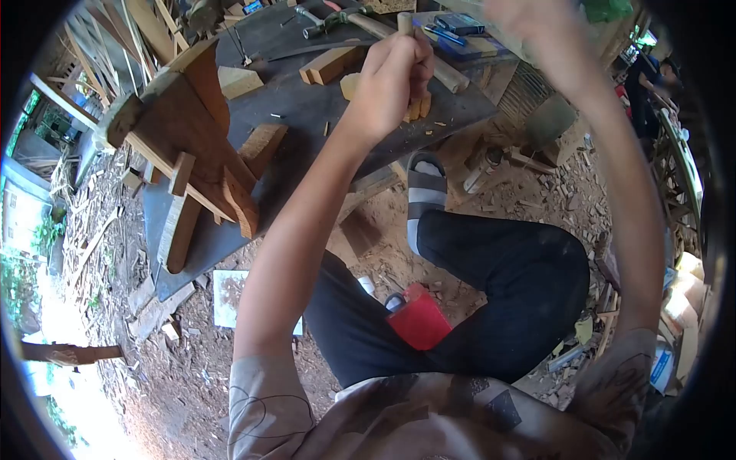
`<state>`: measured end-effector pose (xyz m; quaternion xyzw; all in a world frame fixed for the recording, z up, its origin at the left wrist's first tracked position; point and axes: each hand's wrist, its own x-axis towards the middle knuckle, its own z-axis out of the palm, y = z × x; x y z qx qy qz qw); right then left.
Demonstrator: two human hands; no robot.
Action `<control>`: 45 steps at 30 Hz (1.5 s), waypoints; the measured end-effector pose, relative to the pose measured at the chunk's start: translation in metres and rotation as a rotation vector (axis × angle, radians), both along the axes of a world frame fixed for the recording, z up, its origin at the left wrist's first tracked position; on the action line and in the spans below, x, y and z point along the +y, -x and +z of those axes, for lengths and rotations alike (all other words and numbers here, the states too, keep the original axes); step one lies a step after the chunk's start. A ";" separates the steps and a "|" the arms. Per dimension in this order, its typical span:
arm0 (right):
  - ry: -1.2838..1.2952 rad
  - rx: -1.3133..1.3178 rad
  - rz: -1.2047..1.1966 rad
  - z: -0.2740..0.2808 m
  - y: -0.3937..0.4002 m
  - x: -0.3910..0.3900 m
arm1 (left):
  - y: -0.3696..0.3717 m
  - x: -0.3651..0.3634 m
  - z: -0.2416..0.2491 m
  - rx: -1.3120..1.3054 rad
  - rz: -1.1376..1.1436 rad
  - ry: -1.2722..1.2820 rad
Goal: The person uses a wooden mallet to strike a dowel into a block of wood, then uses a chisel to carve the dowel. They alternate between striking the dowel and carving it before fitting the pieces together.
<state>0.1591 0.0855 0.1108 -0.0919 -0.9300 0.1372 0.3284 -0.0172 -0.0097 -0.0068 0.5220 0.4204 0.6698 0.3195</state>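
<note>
My left hand (396, 73) is closed around an upright wooden handle (405, 24), whose top sticks out above the fist. Below that fist, small wood pieces (418, 107) lie on the dark work surface (307, 169). My right hand (529, 27) is raised at the top edge of the view, smeared by motion; its fingers and anything in them cannot be made out. Left of my left hand lies a wooden block (331, 65). A hammer (318, 27) rests farther back.
A wooden assembly (184, 130) stands on the left of the surface. Blue boxes (460, 24) and a pen lie at the back. A red object (420, 316) is between my legs. Wood scraps cover the ground. Another person (648, 84) is at far right.
</note>
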 end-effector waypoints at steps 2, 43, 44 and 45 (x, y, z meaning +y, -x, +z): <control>-0.318 -0.415 -0.157 0.020 -0.016 -0.030 | 0.001 0.002 -0.002 -0.040 -0.005 0.019; -0.183 -0.063 0.009 -0.011 -0.014 0.007 | 0.001 0.008 -0.013 0.030 -0.117 -0.025; -0.223 -0.209 0.013 -0.016 -0.017 0.010 | 0.001 0.009 -0.014 0.087 -0.112 -0.023; -0.212 -0.092 0.041 -0.016 -0.017 0.005 | 0.001 0.009 -0.016 0.139 -0.105 -0.018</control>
